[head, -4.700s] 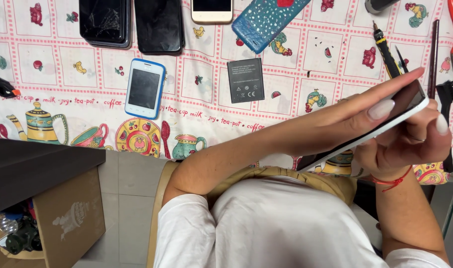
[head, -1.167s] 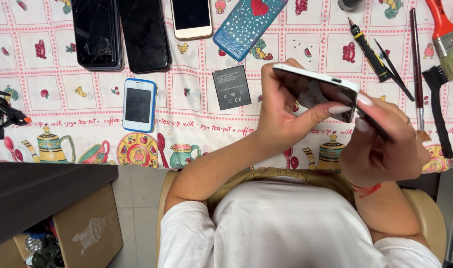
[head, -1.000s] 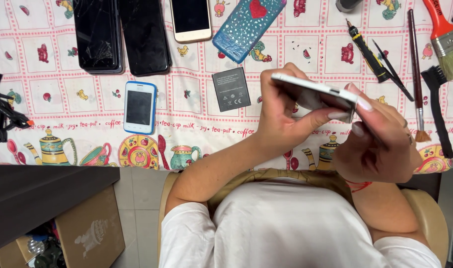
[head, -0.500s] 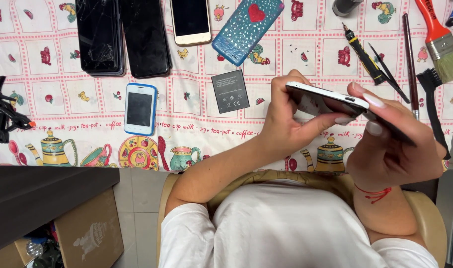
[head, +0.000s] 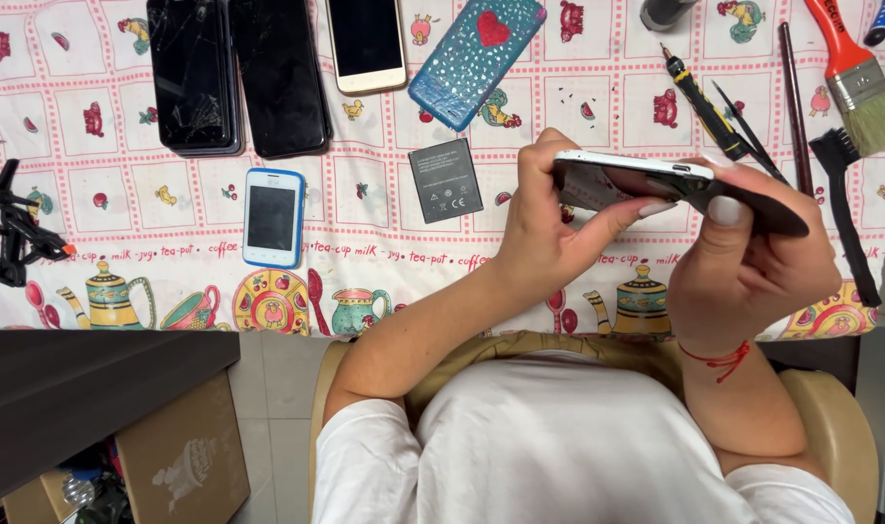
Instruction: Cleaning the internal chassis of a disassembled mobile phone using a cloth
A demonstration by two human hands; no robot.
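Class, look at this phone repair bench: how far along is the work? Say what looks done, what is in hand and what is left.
Done: a loose battery lies on the tablecloth, apart from any phone.
In hand: the left hand and right hand hold a phone edge-on, with its dark back cover partly parted.
Left: the cover is not fully off or on; the screwdriver lies untouched.

A person seated at a table covered with a teapot-patterned cloth (head: 122, 281) grips a white-edged smartphone (head: 637, 175) in the left hand (head: 549, 228), while the right hand (head: 743, 267) peels its dark back cover (head: 753, 206) away. A loose phone battery (head: 445, 180) lies just beside them, with a small blue-framed phone (head: 273, 217) farther left.
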